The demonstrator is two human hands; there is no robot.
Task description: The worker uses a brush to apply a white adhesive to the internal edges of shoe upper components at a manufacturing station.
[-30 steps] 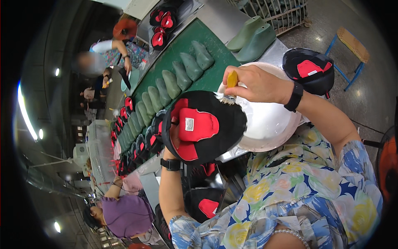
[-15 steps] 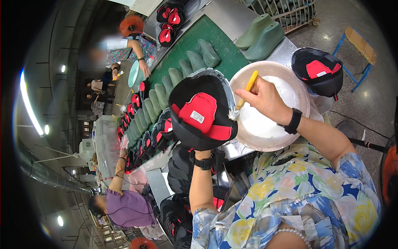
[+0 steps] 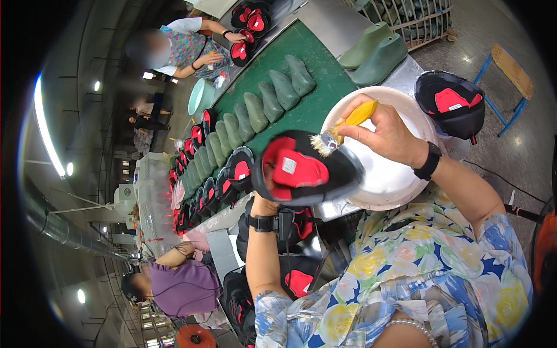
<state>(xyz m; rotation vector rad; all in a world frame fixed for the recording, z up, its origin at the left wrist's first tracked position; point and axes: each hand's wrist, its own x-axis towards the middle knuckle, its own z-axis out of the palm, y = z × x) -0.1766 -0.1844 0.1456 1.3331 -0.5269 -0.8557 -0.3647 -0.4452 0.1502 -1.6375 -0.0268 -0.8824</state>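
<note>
My left hand [image 3: 266, 205] grips a black shoe upper [image 3: 339, 177] with a red lining, partly blurred by motion; most of its fingers are hidden by the upper. In my right hand [image 3: 395, 133] is a flat brush [image 3: 361, 114] with a yellow handle. Its pale bristles are at the upper's far edge; whether they touch it I cannot tell. Under my right hand stands a pale basin [image 3: 380, 204] holding white liquid [image 3: 386, 180]. Another black and red upper [image 3: 449, 104] lies just right of the basin.
Green shoe lasts [image 3: 255, 111] and more uppers [image 3: 239, 165] line a green belt [image 3: 296, 43]. Two large lasts [image 3: 380, 58] stand behind the basin. Black shoes [image 3: 237, 301] lie below my left arm. Co-workers are at far left; a stool [image 3: 510, 72] stands at right.
The upper has tipped and turned in my left hand, its toe now swung right toward the basin. My right hand and brush have shifted slightly; the far co-worker's hand now reaches some uppers.
</note>
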